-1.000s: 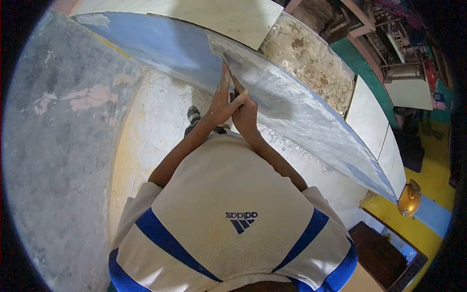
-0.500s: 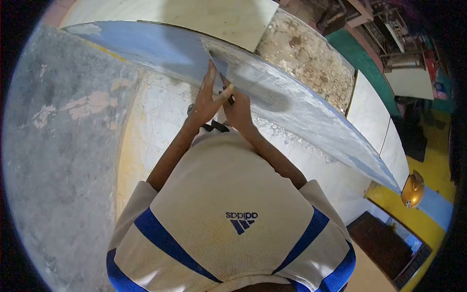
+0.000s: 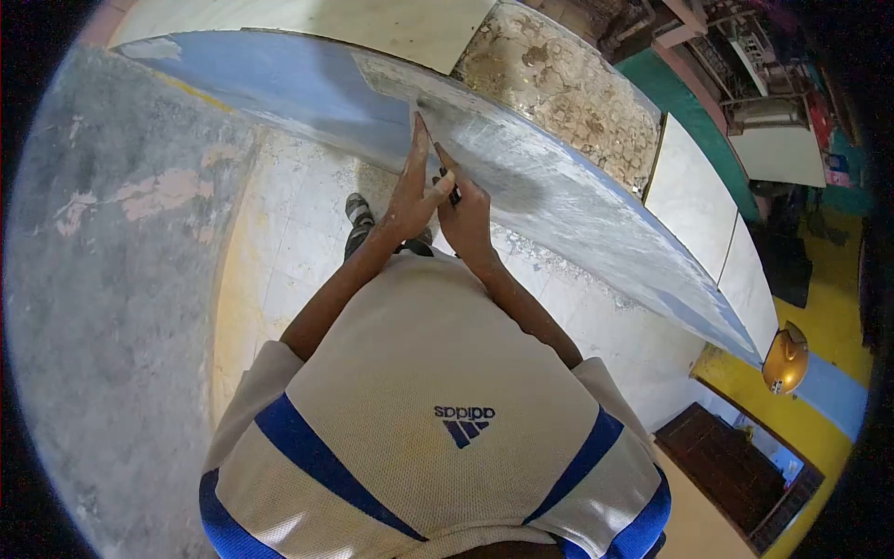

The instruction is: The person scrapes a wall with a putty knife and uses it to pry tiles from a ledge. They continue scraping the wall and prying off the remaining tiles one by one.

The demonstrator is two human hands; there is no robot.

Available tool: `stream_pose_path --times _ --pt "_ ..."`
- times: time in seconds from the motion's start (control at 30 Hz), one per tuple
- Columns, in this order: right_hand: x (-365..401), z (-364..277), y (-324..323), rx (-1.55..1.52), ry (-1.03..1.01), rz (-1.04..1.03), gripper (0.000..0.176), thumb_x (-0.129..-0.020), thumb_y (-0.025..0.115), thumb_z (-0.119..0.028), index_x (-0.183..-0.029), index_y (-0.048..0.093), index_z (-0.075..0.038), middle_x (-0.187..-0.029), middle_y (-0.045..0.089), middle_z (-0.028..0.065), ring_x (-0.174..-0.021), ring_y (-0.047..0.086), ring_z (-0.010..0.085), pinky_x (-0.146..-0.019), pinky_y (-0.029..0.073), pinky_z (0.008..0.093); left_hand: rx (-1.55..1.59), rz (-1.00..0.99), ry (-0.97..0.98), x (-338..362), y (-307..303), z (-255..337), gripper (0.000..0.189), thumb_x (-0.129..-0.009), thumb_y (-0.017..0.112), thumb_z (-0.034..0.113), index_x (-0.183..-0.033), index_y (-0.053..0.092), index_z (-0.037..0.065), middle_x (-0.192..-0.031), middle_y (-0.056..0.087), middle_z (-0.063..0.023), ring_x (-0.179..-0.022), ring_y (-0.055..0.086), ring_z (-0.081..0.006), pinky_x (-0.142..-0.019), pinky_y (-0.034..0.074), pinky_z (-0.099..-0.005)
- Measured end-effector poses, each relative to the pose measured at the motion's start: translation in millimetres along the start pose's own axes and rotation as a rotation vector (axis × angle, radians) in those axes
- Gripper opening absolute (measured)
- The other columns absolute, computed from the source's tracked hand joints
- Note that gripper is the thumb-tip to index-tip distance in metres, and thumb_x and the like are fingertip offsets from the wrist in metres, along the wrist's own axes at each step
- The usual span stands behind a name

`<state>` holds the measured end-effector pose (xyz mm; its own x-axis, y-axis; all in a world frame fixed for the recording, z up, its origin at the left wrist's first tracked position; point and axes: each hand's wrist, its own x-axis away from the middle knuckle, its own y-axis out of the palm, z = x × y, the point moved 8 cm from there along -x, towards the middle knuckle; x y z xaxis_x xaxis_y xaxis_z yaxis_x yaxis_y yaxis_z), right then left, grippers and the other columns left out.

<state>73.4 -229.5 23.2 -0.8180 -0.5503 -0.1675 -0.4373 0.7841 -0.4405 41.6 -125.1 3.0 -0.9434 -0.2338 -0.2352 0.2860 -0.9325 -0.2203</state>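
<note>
Both of my hands meet in front of a curved face coated in blue paint (image 3: pixel 279 79), with a whitish, scraped area (image 3: pixel 559 196) to the right. In my right hand (image 3: pixel 466 219) is the dark handle of a scraper (image 3: pixel 454 193), fingers wrapped round it. My left hand (image 3: pixel 408 197) has its fingers stretched together along the scraper, tips against the painted face, and its thumb crosses the handle. The thin blade is mostly hidden between the hands. The tips are at the border between blue paint and scraped grey.
Pale tiles (image 3: pixel 400 28) cap the top beside a rough, bare patch (image 3: pixel 559 93). A worn grey wall (image 3: pixel 121 279) with peeling paint stands at the left. My shoe (image 3: pixel 358 209) is on the pale floor (image 3: pixel 293 224). A golden helmet (image 3: pixel 787 359) hangs at the far right.
My hands and the scraper have shifted slightly right across the face. The camera view has moved a little, and my shoe shows more fully now.
</note>
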Motion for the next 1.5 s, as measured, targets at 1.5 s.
stream_pose_path --times 1.5 --pt "-21 -3 48 -0.006 0.184 -0.029 0.061 -0.093 0.059 0.0 -0.151 0.046 -0.015 -0.085 0.065 0.0216 -0.069 0.062 0.0256 -0.067 0.052 0.0363 0.008 -0.2 -0.136 -3 -37 -17 0.11 -0.096 0.059 0.053 -0.157 -0.017 0.0 -0.165 -0.015 -0.0264 -0.154 -0.005 -0.0399 -0.123 0.015 -0.0492"
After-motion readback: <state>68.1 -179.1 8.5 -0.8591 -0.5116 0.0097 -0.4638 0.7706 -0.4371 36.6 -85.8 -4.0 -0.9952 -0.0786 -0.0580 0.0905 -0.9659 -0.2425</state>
